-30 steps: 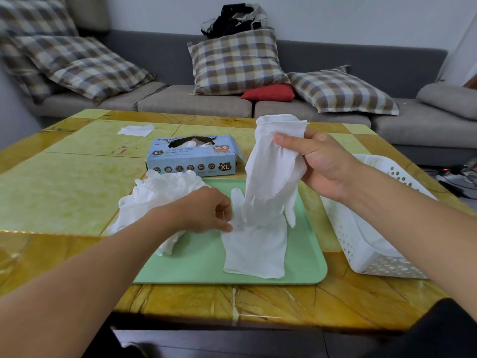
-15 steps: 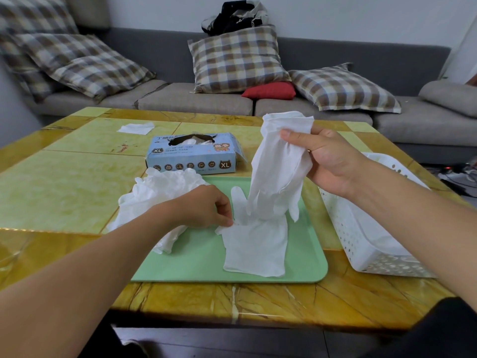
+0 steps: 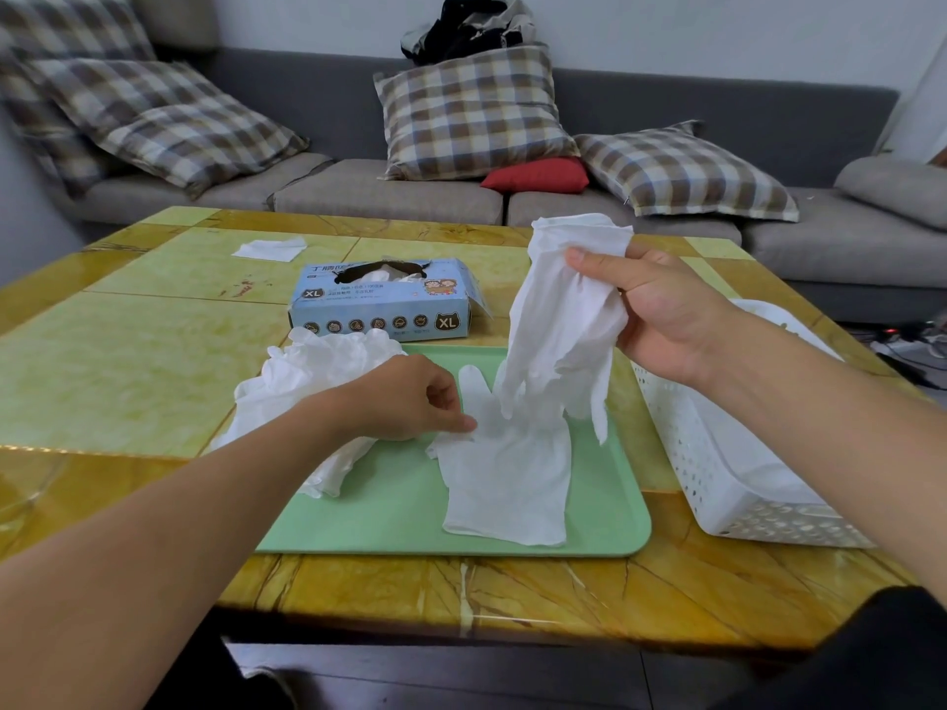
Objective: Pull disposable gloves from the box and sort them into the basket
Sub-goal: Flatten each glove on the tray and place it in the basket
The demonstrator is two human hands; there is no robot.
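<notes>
A blue glove box (image 3: 382, 307) lies on the table behind a green tray (image 3: 389, 509). My right hand (image 3: 661, 315) grips white gloves (image 3: 563, 325) by their cuffs, and they hang with fingers down over the tray. Beneath them a flat white glove (image 3: 507, 484) lies on the tray. My left hand (image 3: 410, 397) pinches that flat glove's left edge. A loose heap of white gloves (image 3: 312, 381) sits on the tray's left rim, partly behind my left wrist. The white perforated basket (image 3: 717, 484) stands to the right, with white gloves inside.
A white scrap of paper (image 3: 269, 248) lies at the back left of the yellow-green table (image 3: 128, 361). A grey sofa with checked cushions (image 3: 471, 110) runs behind the table. A clear glass object (image 3: 20, 499) sits at the left edge. Cables lie on the floor at the far right.
My right hand has shifted slightly right and a little lower with the hanging gloves. My left hand stays pinching the flat glove's edge.
</notes>
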